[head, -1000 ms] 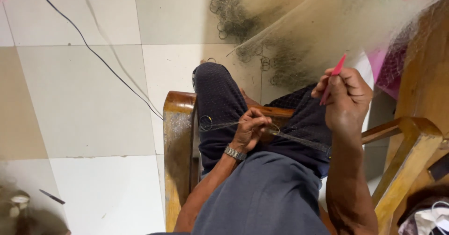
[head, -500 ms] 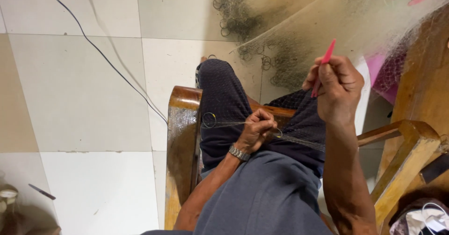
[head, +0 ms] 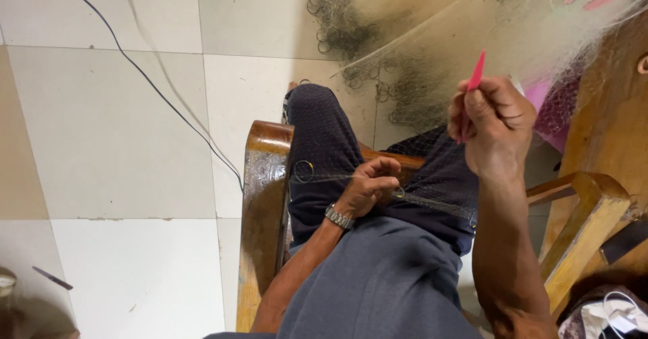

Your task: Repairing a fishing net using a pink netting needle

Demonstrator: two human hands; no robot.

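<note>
Red plastic, long and pointed, the netting needle (head: 474,82) stands nearly upright in the right hand (head: 496,126), whose fingers are closed around its lower part so that only the tapered tip shows above them, raised over the right thigh. Fine, pale fishing net (head: 432,48) runs from that hand up and away toward the top of the view, where it thickens into a whitish heap. The left hand (head: 370,187) rests lower, on the lap, its fingers pinched together on a stretched edge line of the net (head: 337,175) that carries small metal rings (head: 304,171); one ring hangs just left of the knuckles, over the left knee. A metal wristwatch (head: 338,216) sits on the left wrist. The person wears dark blue trousers (head: 324,136) and a grey shirt (head: 385,285), and sits on a wooden chair (head: 264,197) whose arm runs down the left side, with another wooden arm (head: 580,211) to the right. Beyond the knees, a dark tangle of rings and netting (head: 337,21) lies on the pale tiled floor (head: 101,143). A thin black cable (head: 155,86) crosses the tiles diagonally toward the chair. Something pink (head: 540,96) shows behind the right hand, under the net.
</note>
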